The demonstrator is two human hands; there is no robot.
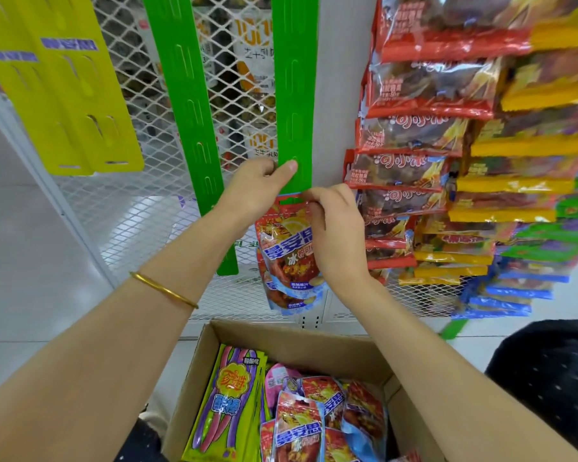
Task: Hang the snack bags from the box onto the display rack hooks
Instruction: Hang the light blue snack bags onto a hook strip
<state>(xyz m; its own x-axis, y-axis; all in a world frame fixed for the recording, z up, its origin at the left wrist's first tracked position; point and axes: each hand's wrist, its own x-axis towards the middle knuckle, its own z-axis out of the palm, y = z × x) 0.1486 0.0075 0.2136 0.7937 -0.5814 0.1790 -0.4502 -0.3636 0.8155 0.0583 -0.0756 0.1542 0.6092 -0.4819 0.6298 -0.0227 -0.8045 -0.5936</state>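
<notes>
The left hand (256,186) pinches the green hanging strip (294,95). The right hand (335,235) grips a snack bag (286,251) under it.

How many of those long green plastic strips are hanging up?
2: one long green plastic strip hangs tilted on the left; the other, right of it, is pinched by the left hand. A green tip lower right may be another.
</notes>
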